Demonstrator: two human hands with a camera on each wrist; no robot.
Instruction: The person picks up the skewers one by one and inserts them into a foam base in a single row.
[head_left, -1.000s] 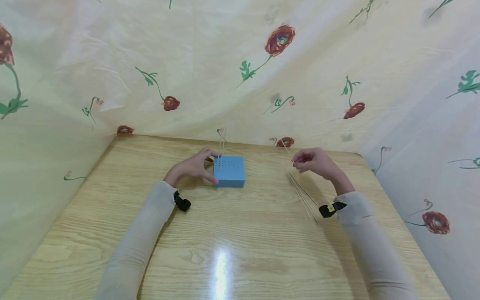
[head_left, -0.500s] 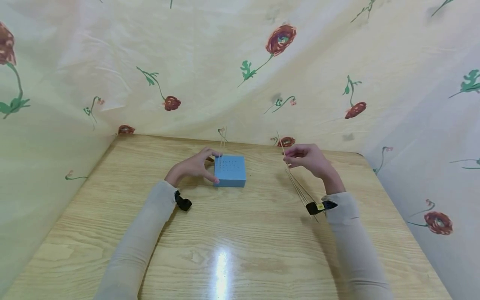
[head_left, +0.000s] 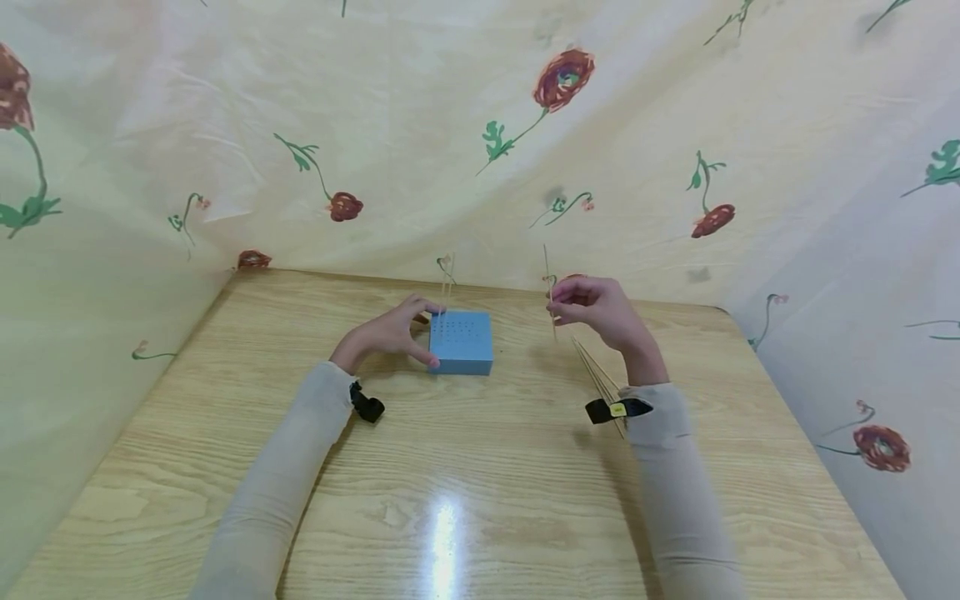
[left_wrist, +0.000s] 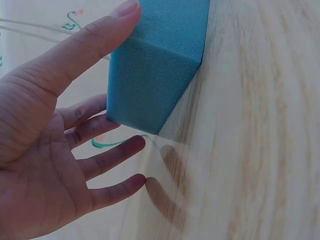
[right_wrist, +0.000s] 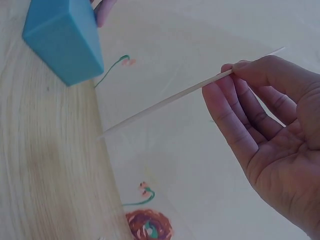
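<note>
A blue foam block (head_left: 472, 346) with rows of small holes in its top sits on the table. My left hand (head_left: 381, 333) holds its left side, thumb at the front edge and a finger at the back; in the left wrist view the lower fingers spread apart from the block (left_wrist: 150, 85). Two thin wooden skewers (head_left: 447, 283) stand upright near the block's back left corner. To the right of the block, my right hand (head_left: 600, 312) pinches one skewer (right_wrist: 170, 100) between thumb and fingertips. It is held nearly upright above the table, apart from the block.
Several loose skewers (head_left: 588, 367) lie on the wooden table (head_left: 510, 475), partly under my right wrist. Flower-printed cloth (head_left: 420, 150) hangs behind the table and at both sides. Each wrist carries a small black camera.
My right hand has moved left toward the block, away from the loose skewers. The skewer in it has turned from slanted to nearly upright. My left hand has stayed on the block.
</note>
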